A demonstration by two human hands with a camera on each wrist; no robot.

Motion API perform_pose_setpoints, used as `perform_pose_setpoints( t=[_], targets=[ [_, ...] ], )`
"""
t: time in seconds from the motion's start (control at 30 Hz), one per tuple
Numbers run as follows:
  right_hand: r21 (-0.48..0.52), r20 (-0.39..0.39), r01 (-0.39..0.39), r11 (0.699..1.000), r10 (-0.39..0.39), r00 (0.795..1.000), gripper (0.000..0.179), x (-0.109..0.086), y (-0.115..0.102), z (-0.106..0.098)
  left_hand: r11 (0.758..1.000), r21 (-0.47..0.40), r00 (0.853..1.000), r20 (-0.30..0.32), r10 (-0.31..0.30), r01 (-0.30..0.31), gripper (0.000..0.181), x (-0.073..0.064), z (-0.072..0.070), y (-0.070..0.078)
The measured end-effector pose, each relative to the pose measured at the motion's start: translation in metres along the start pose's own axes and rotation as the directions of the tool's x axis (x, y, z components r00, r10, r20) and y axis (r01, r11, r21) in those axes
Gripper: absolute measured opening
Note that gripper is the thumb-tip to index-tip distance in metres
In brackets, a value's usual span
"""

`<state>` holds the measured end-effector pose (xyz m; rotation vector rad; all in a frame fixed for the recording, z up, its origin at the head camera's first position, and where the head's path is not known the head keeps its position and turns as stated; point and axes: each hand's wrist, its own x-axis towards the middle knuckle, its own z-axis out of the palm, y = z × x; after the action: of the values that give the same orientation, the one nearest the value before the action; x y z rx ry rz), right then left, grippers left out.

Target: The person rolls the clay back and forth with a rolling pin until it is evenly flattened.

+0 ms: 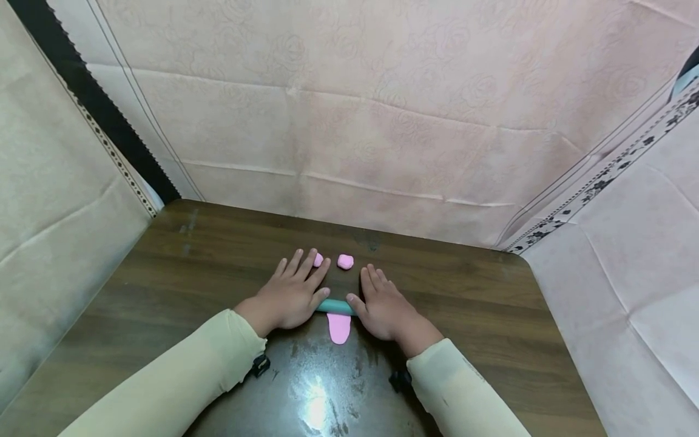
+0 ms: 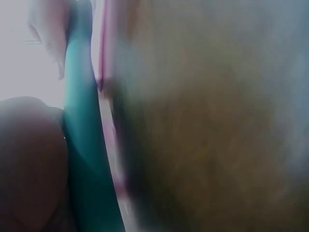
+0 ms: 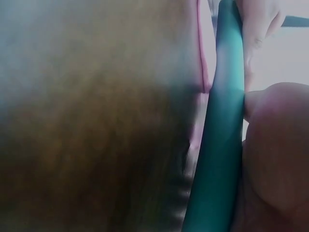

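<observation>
A teal rolling pin (image 1: 335, 306) lies crosswise on a strip of flattened pink dough (image 1: 340, 329), which shows on the near side of the pin in the head view. My left hand (image 1: 288, 297) rests over the pin's left end with its fingers straight and spread. Over the right end lies my right hand (image 1: 386, 311), fingers straight and thumb toward the middle. Both wrist views show the pin (image 2: 89, 130) (image 3: 219, 130) running beneath the hands, with the thin pink dough edge (image 3: 203, 48) beside it. Both ends of the pin are hidden under the hands.
Beyond the pin sit two small pink dough lumps (image 1: 345, 261) (image 1: 318, 260), the left one partly behind my left fingers. Everything stands on a dark wooden table (image 1: 218, 273); its nearer middle has a glossy, smudged surface (image 1: 349, 388). Pale patterned sheets (image 1: 382, 121) hang around the table.
</observation>
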<state>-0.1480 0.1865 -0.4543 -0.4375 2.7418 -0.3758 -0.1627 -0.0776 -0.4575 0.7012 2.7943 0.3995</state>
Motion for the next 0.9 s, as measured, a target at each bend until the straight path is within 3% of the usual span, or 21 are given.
perform_pose_setpoints(
  t=[0.57,0.9],
  targets=[
    [-0.155,-0.05,0.121,0.98,-0.131,0.99,0.086,-0.043,-0.011,0.016,0.997,0.05,0.995,0.072,0.062,-0.066,0.073,-0.031,0.007,0.011],
    [-0.153,-0.056,0.133,0.979,-0.143,0.988,0.086,-0.061,-0.015,0.023,0.995,0.03,0.991,0.095,0.091,-0.095,0.075,-0.051,0.008,0.018]
  ],
)
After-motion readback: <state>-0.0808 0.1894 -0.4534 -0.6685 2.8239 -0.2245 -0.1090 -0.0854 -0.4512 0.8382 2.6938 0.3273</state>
